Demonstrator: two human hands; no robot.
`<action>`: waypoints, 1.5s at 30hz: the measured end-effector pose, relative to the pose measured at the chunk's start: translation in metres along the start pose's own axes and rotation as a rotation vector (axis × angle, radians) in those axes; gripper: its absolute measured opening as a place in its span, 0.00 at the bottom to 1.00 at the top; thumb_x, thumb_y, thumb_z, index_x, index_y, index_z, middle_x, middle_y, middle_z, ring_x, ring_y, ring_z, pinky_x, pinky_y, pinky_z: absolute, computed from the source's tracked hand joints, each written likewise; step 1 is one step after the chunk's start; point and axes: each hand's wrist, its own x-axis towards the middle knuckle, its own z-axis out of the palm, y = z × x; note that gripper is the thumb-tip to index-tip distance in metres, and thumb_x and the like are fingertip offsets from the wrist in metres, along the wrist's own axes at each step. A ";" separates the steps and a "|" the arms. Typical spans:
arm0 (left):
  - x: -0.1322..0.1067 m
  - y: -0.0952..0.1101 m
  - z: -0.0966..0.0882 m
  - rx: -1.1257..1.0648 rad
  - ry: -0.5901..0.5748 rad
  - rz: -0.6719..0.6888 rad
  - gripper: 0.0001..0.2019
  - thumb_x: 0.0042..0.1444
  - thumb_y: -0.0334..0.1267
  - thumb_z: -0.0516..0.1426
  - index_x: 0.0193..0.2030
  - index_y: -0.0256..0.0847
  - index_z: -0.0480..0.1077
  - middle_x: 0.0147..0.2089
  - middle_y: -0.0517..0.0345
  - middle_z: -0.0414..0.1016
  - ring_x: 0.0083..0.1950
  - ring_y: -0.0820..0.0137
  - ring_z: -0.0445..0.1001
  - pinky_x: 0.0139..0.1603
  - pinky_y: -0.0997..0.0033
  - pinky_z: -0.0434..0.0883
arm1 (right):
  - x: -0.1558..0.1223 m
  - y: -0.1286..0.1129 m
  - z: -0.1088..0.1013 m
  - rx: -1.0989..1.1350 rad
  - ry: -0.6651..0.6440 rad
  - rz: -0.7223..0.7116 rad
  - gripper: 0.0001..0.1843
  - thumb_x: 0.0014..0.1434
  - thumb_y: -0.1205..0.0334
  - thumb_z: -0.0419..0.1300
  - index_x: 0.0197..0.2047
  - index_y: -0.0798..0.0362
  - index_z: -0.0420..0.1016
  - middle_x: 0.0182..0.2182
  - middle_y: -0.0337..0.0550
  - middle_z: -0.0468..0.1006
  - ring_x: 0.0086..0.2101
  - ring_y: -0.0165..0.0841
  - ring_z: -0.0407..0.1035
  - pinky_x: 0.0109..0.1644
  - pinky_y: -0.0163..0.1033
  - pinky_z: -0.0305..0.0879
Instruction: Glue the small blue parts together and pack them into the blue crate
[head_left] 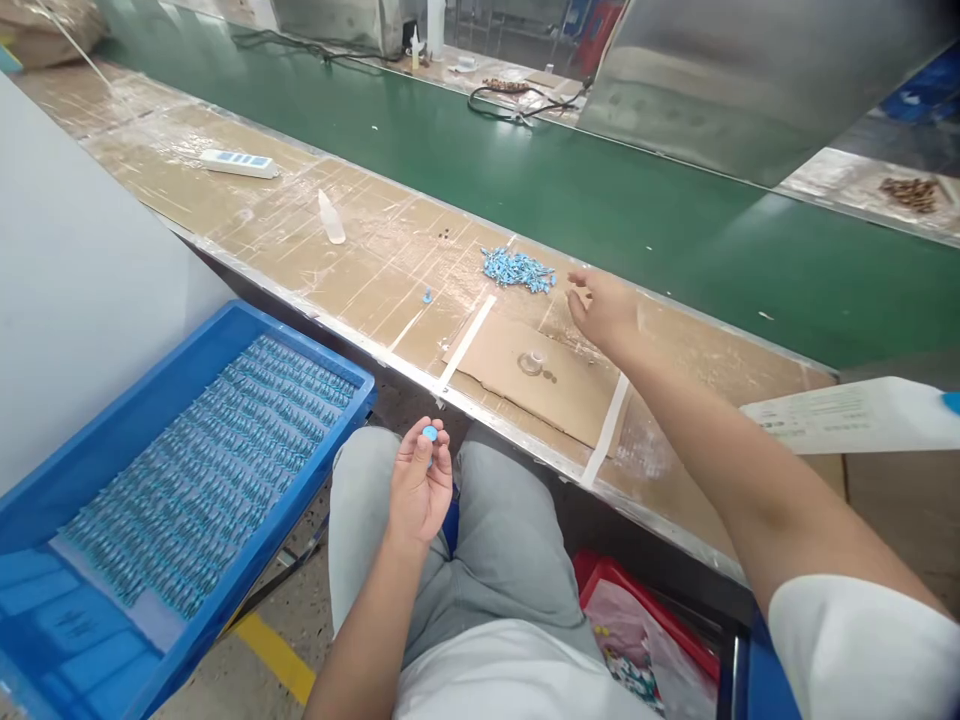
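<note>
Here, worktop [379, 285] beside green belt [435, 150]: right fingers [585, 281] parted, left fingers [442, 462] gripping blue piece [430, 433].

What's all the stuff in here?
Bench: one, brown, in front
Parts pile: uncountable, blue, on bench
Loose piece: one, blue, left of pile
Bottle: one, whitish, on bench
Long block: one, mostly white, on bench
Cardboard: one, brown, on bench
Belt: one, green, behind bench
Metal panels: two, silver, beyond belt
Tray: one, blue, person's left
Parts rows: uncountable, blue, in tray
Bin: one, red, under bench
Held piece: one, blue, in left hand
Legs: two, grey trousers, below
Left hand: one, bare, above legs
Right hand: one, bare, beside pile
</note>
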 end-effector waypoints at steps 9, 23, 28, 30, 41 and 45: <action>0.008 -0.016 0.001 0.048 0.052 -0.058 0.08 0.55 0.25 0.61 0.41 0.33 0.77 0.42 0.50 0.80 0.39 0.75 0.80 0.42 0.82 0.77 | 0.046 0.063 0.043 -0.002 -0.312 -0.070 0.14 0.57 0.57 0.58 0.45 0.47 0.80 0.50 0.43 0.78 0.46 0.42 0.73 0.53 0.47 0.69; 0.006 -0.017 -0.002 0.081 0.024 -0.073 0.08 0.52 0.27 0.64 0.40 0.34 0.77 0.42 0.51 0.80 0.39 0.75 0.80 0.41 0.83 0.77 | 0.007 0.062 0.023 0.104 -0.338 0.028 0.15 0.56 0.55 0.61 0.43 0.53 0.80 0.46 0.47 0.79 0.32 0.35 0.72 0.42 0.41 0.70; 0.004 -0.021 0.000 0.093 0.007 -0.072 0.08 0.51 0.28 0.65 0.39 0.35 0.77 0.43 0.52 0.81 0.39 0.76 0.80 0.41 0.83 0.76 | 0.009 0.060 0.025 0.083 -0.337 0.167 0.16 0.56 0.54 0.60 0.45 0.52 0.79 0.38 0.47 0.80 0.32 0.36 0.72 0.40 0.42 0.69; 0.003 -0.021 0.000 0.092 0.002 -0.068 0.08 0.50 0.28 0.65 0.39 0.35 0.77 0.42 0.52 0.81 0.39 0.76 0.79 0.41 0.83 0.77 | 0.011 0.057 0.029 0.033 -0.322 0.180 0.16 0.58 0.55 0.59 0.47 0.52 0.79 0.37 0.48 0.80 0.34 0.38 0.72 0.42 0.43 0.69; 0.002 -0.019 -0.002 0.089 0.017 -0.061 0.09 0.50 0.28 0.65 0.40 0.35 0.77 0.42 0.52 0.81 0.39 0.76 0.80 0.41 0.82 0.77 | 0.030 0.044 0.039 -0.237 -0.380 0.157 0.10 0.56 0.58 0.60 0.38 0.54 0.79 0.36 0.54 0.80 0.39 0.45 0.72 0.45 0.46 0.66; 0.003 -0.019 -0.002 0.093 0.036 -0.064 0.09 0.51 0.27 0.64 0.40 0.36 0.77 0.42 0.53 0.80 0.39 0.76 0.80 0.41 0.82 0.76 | 0.028 0.040 0.040 -0.192 -0.350 0.227 0.11 0.57 0.53 0.61 0.35 0.51 0.78 0.36 0.52 0.80 0.37 0.44 0.73 0.42 0.45 0.67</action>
